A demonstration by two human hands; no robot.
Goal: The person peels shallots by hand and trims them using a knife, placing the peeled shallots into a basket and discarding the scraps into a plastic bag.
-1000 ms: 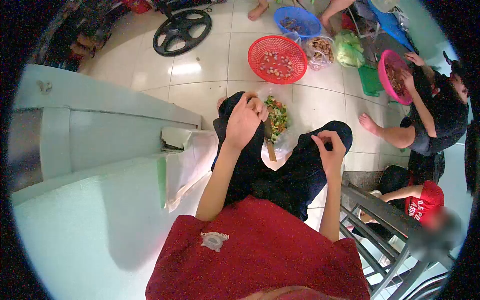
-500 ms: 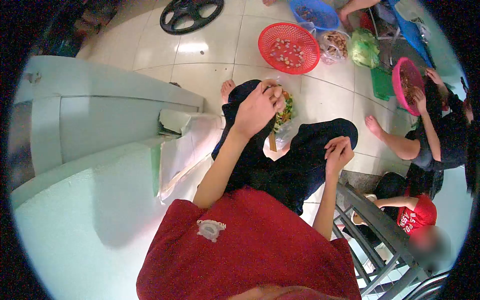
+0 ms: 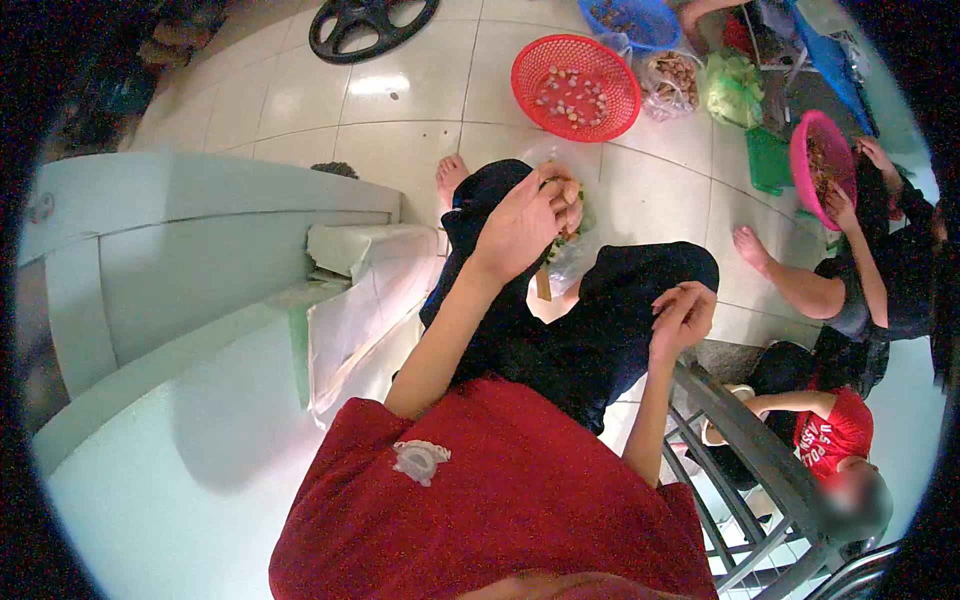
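1. Left hand (image 3: 525, 228) half-curled, hold hidden; we judge a bump could tip the handle (image 3: 543, 284).
2. Greens (image 3: 574, 238) within the edges of the bag (image 3: 567, 276), between knees (image 3: 655, 268), could spill if nudged.
3. Right hand (image 3: 684, 318) loosely curled; we cannot tell its hold.

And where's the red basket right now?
In the head view, the red basket sits on the floor, upper right of centre, just left of the bag of brown pieces.

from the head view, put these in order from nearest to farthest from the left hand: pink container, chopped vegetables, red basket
Nearest to the left hand first:
1. Chopped vegetables, partly hidden beside it
2. Red basket, on the floor ahead
3. Pink container, far right, by another person
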